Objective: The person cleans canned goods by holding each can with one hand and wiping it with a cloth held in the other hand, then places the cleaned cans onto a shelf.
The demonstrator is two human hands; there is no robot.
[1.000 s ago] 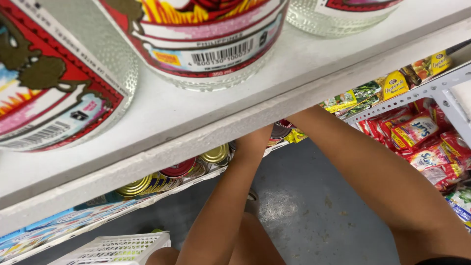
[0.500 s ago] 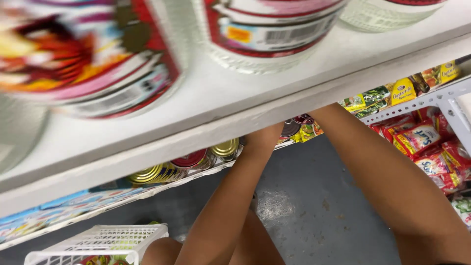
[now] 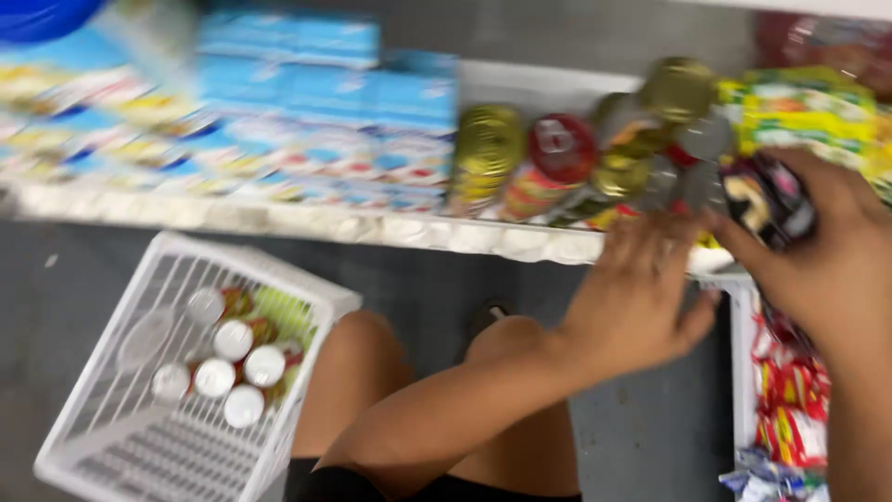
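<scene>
A shop aisle with a grey floor, seen blurred from above, with a long white shelf (image 3: 307, 228) running across the upper picture. On that shelf, toward its left, lie rows of blue and white boxes (image 3: 307, 121); toward its right stand tins with gold lids (image 3: 488, 139) and one red-lidded tin (image 3: 562, 147), with green and yellow packets (image 3: 804, 107) at the far right end. Below the shelf's left part sits a white plastic basket (image 3: 139, 446) on the floor, holding small white-capped bottles (image 3: 232, 367). The person's bare knees show just right of the basket. The left hand (image 3: 641, 297) reaches to the shelf's front edge below the tins, fingers spread and open, gripping nothing. The right hand (image 3: 822, 260) is closed around a small dark packet (image 3: 767, 197), just beside the shelf's right end. The step in hand seems to be handling goods at this shelf; a careful reach among the crowded tins appears needed.
</scene>
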